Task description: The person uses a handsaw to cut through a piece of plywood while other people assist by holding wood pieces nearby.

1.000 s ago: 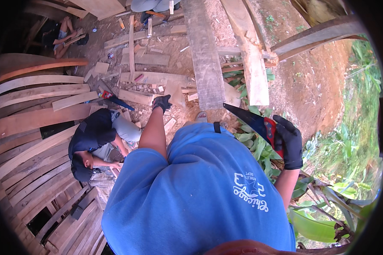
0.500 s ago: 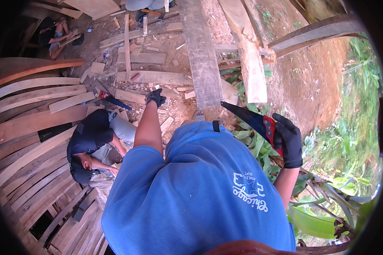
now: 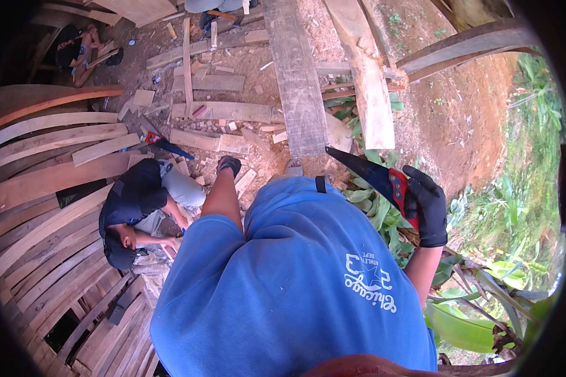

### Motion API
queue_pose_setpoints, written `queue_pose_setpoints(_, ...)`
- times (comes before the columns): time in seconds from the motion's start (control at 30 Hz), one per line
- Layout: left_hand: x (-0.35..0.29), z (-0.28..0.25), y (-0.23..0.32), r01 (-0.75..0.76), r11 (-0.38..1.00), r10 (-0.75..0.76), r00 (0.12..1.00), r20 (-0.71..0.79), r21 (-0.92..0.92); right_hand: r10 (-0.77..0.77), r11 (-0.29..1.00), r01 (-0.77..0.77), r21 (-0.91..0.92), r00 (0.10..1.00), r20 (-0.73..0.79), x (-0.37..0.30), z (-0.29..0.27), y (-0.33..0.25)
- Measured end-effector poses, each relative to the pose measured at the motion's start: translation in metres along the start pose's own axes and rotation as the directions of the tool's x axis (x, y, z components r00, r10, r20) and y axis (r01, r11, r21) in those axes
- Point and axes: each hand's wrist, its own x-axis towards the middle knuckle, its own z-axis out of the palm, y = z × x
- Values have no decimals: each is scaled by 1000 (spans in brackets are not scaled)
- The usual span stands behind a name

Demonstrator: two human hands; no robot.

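Item: hand saw [image 3: 374,178], dark blade, red handle. Location: right of the blue shirt [image 3: 295,283], over green leaves [image 3: 377,213], blade pointing far-left toward a grey plank [image 3: 295,75].

Hold: gloved right hand [image 3: 426,207] wrapped closed around the handle. Gloved left hand [image 3: 228,165] reaches down; its grip cannot be told.

Handling, judged: light, stiff but springy blade, sharp teeth; take by the handle only.

The saw [image 3: 370,176] has a black blade and a red handle. The right glove [image 3: 426,207] is black, as is the left glove [image 3: 229,164]. The shirt [image 3: 283,295] is blue with white print. Planks [image 3: 50,182] are pale brown, soil [image 3: 459,113] reddish, leaves [image 3: 465,314] green.
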Motion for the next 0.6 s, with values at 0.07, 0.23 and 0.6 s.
queue_pose_setpoints(0.07, -48, -12, 27, 12, 999, -10, 996, 89, -31, 16, 1000, -16, -6, 999, -31, -2, -4, 4)
queue_pose_setpoints(0.23, -60, -11, 19, -54, 991, 40, 993, 114, 123, 37, 999, -36, 7, 999, -19, -2, 0, -2)
queue_pose_setpoints(0.6, -99, -41, 31, -45, 995, 39, 997, 65, 91, 23, 1000, -23, -7, 1000, 4, -1, -3, 3)
